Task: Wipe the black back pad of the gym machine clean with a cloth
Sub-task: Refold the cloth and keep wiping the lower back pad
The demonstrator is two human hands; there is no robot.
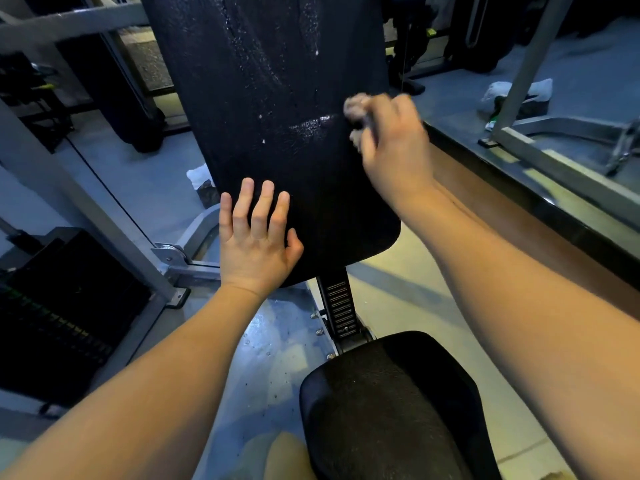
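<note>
The black back pad (pixel 277 98) of the gym machine stands upright in front of me, with wet streaks and small white specks on its surface. My left hand (pixel 256 237) lies flat on the pad's lower left corner, fingers spread. My right hand (pixel 388 140) is closed around a small bunched cloth (pixel 355 107) and presses it against the pad's right edge, at the end of a shiny wet smear. Motion blurs the right hand, and most of the cloth is hidden inside the fist.
The black seat pad (pixel 388 403) sits below, joined by a ribbed adjuster post (pixel 341 306). A grey frame beam (pixel 86 209) and a weight stack (pixel 52 313) stand at left. A white towel (pixel 519 90) lies on the floor at right, behind a metal frame (pixel 554 161).
</note>
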